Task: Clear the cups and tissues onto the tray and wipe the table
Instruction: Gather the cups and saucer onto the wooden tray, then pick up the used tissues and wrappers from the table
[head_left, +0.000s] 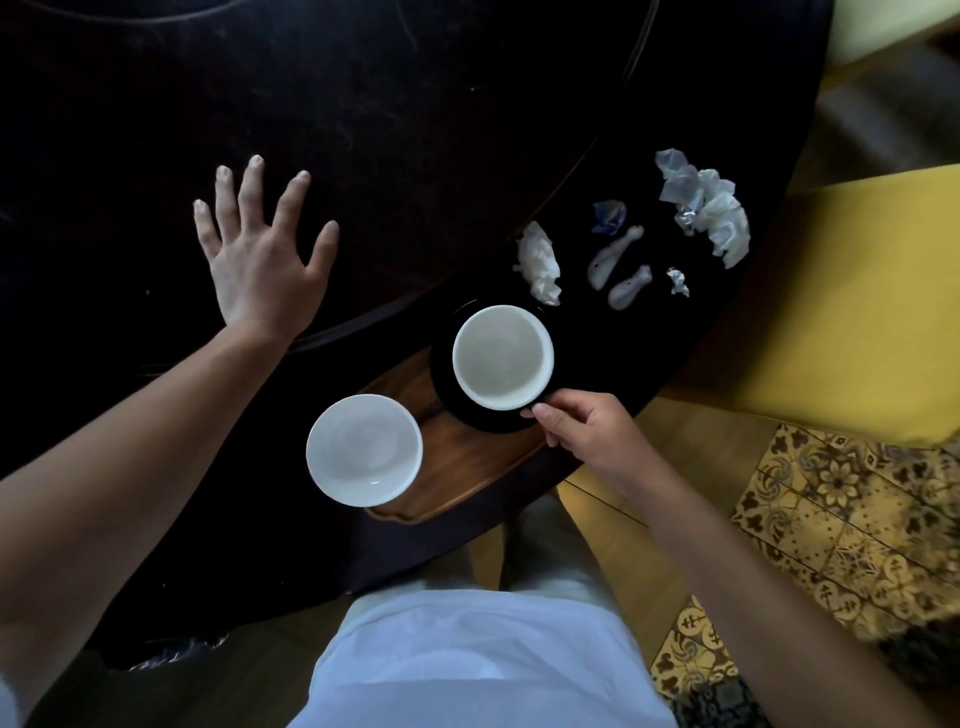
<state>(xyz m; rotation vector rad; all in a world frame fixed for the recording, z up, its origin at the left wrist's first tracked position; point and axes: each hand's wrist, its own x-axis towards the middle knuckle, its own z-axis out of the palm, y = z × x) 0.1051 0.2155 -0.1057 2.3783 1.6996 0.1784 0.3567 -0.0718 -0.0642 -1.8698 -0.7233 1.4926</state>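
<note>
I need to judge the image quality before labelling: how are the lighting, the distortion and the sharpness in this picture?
Head view: dim and uneven; the dark table swallows detail, while the white cups and tissues stand out bright. Wide-angle distortion bends the table edge and forearms. The centre is fairly sharp; the patterned floor at the right looks soft and smeared.

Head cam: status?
Left hand flat on dark table. Right hand pinching black saucer under white cup. Crumpled tissues uncleared.

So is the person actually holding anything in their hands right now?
The right hand pinches the near edge of the black saucer under one white cup. The left hand holds nothing, spread flat on the table.
</note>
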